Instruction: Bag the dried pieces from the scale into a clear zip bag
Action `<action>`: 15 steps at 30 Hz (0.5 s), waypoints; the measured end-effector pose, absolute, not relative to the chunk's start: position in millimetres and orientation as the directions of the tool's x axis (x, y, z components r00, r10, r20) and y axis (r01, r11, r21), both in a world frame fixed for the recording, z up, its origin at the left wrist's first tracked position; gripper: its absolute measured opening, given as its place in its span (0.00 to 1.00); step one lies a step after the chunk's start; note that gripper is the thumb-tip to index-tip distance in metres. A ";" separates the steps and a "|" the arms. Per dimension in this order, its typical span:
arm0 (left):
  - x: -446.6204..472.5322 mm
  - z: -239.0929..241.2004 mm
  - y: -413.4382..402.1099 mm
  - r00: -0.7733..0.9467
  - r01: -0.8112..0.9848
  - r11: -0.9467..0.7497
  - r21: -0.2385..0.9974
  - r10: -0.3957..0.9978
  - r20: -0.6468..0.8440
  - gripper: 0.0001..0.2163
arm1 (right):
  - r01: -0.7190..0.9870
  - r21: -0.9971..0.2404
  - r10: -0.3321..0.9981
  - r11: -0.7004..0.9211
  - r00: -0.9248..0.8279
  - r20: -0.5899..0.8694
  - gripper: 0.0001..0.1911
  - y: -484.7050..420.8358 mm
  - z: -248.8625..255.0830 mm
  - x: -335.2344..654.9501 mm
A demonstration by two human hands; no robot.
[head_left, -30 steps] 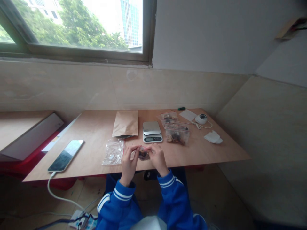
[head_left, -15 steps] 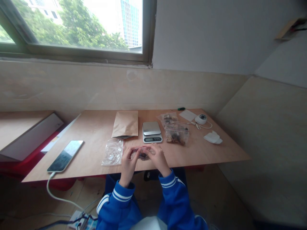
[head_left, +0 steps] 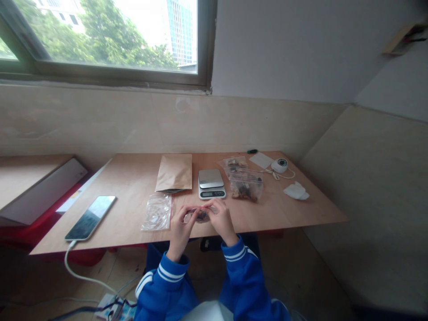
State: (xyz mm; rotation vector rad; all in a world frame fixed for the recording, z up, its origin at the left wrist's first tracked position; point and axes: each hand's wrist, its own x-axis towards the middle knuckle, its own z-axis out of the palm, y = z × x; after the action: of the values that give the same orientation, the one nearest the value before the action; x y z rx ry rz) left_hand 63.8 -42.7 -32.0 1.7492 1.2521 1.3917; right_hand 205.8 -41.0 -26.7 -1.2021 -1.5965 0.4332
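Note:
Both my hands pinch the top edge of a small clear zip bag (head_left: 200,216) holding dark pieces, just above the near edge of the wooden table (head_left: 133,178). My left hand (head_left: 179,228) grips its left end. My right hand (head_left: 221,218) grips its right end, fingers pressed together along the seal. A stack of empty clear bags (head_left: 157,212) lies just left of my left hand. A small digital scale (head_left: 211,183) stands right behind the held bag.
A brown paper pouch (head_left: 174,173) lies behind the empty bags. Filled clear bags (head_left: 245,183) sit right of the scale. A phone (head_left: 91,217) on a white cable lies at the left. A white round device (head_left: 280,165), a white card (head_left: 261,159) and crumpled tissue (head_left: 296,191) are at the far right.
My fingers have shifted slightly along the bag's top edge; the bag sits a little lower and closer between my hands. Nothing else moved.

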 end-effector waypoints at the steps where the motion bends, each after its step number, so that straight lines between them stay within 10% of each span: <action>1: 64.5 -32.3 -42.9 0.020 0.323 -0.403 0.856 0.907 0.420 0.07 | 0.502 -0.753 0.854 0.424 0.055 0.518 0.05 -40.8 -28.1 204.7; 15: 65.1 -29.2 -49.0 -0.105 0.383 -0.375 0.844 0.890 0.443 0.08 | 0.512 -0.729 0.846 0.455 0.008 0.533 0.04 -40.1 -36.6 196.7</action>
State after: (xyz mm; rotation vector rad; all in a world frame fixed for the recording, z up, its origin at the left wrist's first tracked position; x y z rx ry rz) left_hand 65.1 -49.0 -29.2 1.7210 1.3951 1.4906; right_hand 196.7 -40.1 -36.6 -1.1943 -1.6505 0.3958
